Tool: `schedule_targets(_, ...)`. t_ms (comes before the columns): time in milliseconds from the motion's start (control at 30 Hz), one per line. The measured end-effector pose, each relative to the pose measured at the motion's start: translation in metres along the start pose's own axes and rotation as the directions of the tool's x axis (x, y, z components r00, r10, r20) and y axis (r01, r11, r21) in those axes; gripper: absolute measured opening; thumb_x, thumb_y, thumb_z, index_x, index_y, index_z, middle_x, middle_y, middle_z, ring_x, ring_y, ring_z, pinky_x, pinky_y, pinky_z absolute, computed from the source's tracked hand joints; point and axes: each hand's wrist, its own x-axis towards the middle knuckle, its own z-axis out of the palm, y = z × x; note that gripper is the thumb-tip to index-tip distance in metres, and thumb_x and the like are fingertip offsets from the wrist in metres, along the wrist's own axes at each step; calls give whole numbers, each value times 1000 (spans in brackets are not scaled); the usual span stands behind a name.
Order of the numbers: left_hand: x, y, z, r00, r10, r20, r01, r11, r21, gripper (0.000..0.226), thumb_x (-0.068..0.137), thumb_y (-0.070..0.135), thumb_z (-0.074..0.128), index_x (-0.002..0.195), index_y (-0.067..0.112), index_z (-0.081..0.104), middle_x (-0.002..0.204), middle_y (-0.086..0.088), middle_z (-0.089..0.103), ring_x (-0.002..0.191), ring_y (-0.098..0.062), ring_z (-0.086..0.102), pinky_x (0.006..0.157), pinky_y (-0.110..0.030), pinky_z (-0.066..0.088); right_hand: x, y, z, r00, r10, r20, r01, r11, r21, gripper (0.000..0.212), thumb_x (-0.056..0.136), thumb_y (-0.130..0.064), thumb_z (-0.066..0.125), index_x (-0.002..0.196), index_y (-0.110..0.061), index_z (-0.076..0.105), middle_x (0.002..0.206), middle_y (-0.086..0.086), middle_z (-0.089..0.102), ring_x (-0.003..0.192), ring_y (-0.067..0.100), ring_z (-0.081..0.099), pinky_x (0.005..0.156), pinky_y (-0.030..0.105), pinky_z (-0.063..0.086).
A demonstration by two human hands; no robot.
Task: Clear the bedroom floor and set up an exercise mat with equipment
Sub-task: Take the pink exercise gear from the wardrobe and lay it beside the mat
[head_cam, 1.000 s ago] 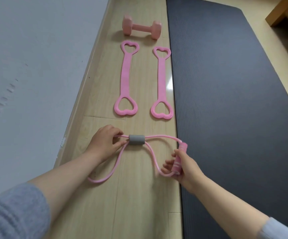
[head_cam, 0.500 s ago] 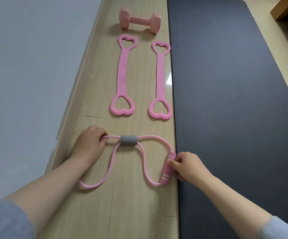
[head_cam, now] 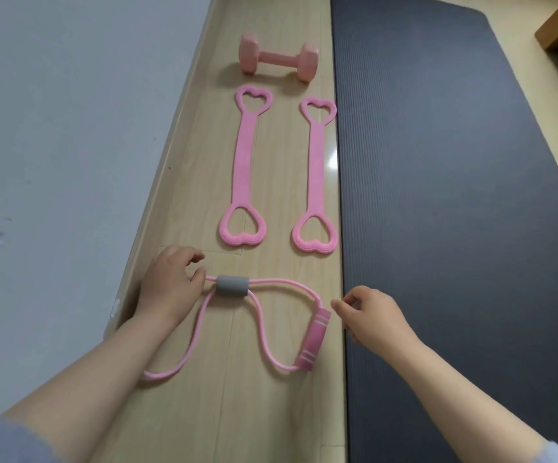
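Pink resist. tube [head_cam: 281, 280] lies on floor [head_cam: 271, 412] btwn wall [head_cam: 53, 162] & mat [head_cam: 455, 228], near end. L grip [head_cam: 167, 289] curled at tube just left of grey sleeve [head_cam: 232, 286]; can't tell if pinching. R grip [head_cam: 374, 315] released, just right of pink handle [head_cam: 312, 339], not touching.

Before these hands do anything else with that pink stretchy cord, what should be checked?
1. Right hand clear of handle: ok.
2. Left hand off cord: cannot tell; its fingertips sit at it beside the grey sleeve.
3. Cord on floor, off mat: ok.
4. Cord laid straight: not ok, both loops bend.
5. Both straps parallel: ok.
6. Dumbbell beside mat: ok.
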Motion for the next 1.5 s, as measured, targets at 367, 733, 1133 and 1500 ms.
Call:
schedule_targets(367,-16,81,-22,988,-90,129,113,977,-182,18,82,13,66,98,21,68,94,8,62,81,-5,55,75,-21,41,-22,-37,-42,982,159,102,-182,939,292,12,87,-24,53,89,-23,65,86,-2,69,80,15,63,66,28,49)
schedule_targets(733,-91,259,-223,963,-96,252,143,974,-174,20,83,11,64,89,30,65,86,15,65,80,5,58,76,-17,44,-203,-122,-229,938,337,82,-316,729,608,16,89,-13,52,86,-22,65,84,4,71,77,19,66,87,45,56)
schedule_targets(1133,-151,503,-456,958,42,283,38,962,-272,15,85,22,66,100,23,67,96,10,65,87,-3,61,71,-13,45,-422,-204,-491,940,336,-63,-183,651,736,13,91,-14,54,88,-22,64,87,4,71,89,25,68,86,41,57)
schedule_targets(1500,-207,701,-571,832,489,261,-363,837,-410,16,83,24,71,98,19,68,88,8,69,81,-5,65,77,-24,55,-592,-199,-653,793,416,-445,144,582,800,7,95,-22,57,96,-22,64,90,0,70,87,16,67,80,33,58)
